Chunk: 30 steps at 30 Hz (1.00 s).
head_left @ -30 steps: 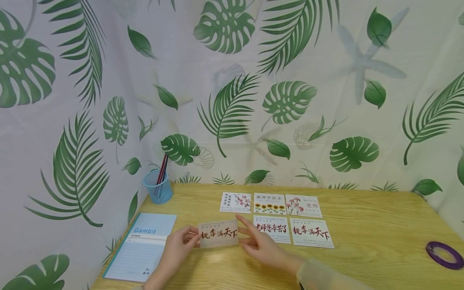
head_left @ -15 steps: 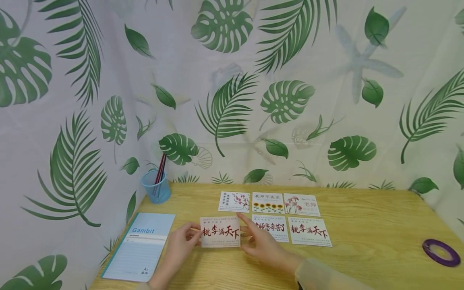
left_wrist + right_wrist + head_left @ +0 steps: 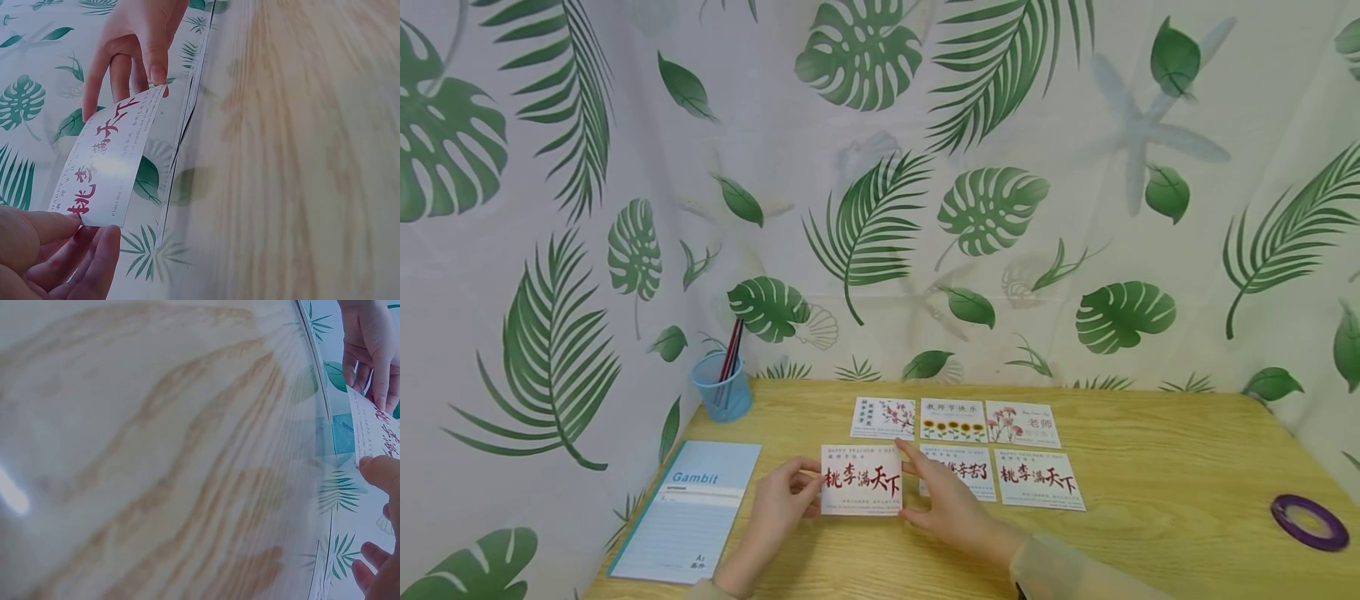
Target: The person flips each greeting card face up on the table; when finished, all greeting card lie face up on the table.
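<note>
A white greeting card (image 3: pixel 861 481) with large red Chinese characters is held up above the wooden table, its printed face toward the head camera. My left hand (image 3: pixel 784 500) pinches its left edge, thumb in front and fingers behind, as the left wrist view shows. At the right edge my right hand (image 3: pixel 951 508) grips the card, index finger by the top corner and thumb by the bottom one. A card (image 3: pixel 977 481) with red characters lies partly hidden behind the right hand. Another card (image 3: pixel 1040 480), with lettering like the held one's, lies to its right.
Farther back lie three cards: plum blossom (image 3: pixel 883 418), sunflowers (image 3: pixel 952 421) and pink flowers (image 3: pixel 1021 425). A blue notebook (image 3: pixel 688 510) rests at left, a blue pen cup (image 3: pixel 722 392) behind it. A purple tape roll (image 3: pixel 1310 523) lies far right. Leaf-patterned cloth hangs behind.
The held card has tilted upright, so its face shows brighter and taller, and it has shifted slightly to the right. Both hands keep their hold on its edges.
</note>
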Each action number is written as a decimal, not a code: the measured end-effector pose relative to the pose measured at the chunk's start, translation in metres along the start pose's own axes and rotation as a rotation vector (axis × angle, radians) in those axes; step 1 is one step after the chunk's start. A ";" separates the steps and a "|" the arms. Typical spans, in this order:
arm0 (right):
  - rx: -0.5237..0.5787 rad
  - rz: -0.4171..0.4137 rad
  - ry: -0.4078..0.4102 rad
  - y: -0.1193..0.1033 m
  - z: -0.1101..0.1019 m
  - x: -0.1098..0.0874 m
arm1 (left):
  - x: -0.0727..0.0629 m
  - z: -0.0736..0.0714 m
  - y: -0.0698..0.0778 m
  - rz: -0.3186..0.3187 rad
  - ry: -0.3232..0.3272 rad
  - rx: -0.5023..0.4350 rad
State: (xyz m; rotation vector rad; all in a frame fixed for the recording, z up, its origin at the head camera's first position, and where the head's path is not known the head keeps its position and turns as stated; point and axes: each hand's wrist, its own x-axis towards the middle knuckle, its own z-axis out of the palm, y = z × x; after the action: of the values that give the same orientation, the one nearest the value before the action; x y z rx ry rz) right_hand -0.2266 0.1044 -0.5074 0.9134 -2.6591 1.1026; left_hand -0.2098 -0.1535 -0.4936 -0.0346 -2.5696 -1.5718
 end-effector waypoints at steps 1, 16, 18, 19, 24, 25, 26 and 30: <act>-0.010 -0.004 0.007 0.001 0.000 0.000 | 0.000 0.000 0.000 -0.003 0.000 0.003; -0.106 -0.051 0.055 0.014 0.003 0.002 | 0.004 0.006 0.003 -0.021 -0.007 -0.008; -0.105 -0.057 0.057 0.014 0.003 0.002 | 0.004 0.007 0.001 -0.026 -0.007 -0.002; -0.109 -0.059 0.058 0.014 0.003 0.002 | 0.005 0.007 0.001 -0.032 -0.006 -0.001; -0.146 -0.048 0.064 0.014 0.003 0.002 | 0.006 0.009 0.001 -0.036 0.011 0.029; -0.156 -0.040 0.064 0.014 0.003 0.002 | 0.006 0.009 0.001 -0.037 0.015 0.036; -0.163 -0.037 0.066 0.014 0.003 0.002 | 0.006 0.010 0.001 -0.034 0.018 0.039; -0.170 -0.023 0.072 0.017 0.003 0.004 | 0.009 0.012 -0.001 -0.015 0.029 0.052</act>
State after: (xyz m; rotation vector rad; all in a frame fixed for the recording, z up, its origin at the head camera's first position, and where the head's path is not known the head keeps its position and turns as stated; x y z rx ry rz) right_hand -0.2393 0.1102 -0.5182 0.8538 -2.6281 0.8706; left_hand -0.2196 -0.1434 -0.4993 0.0127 -2.5927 -1.4983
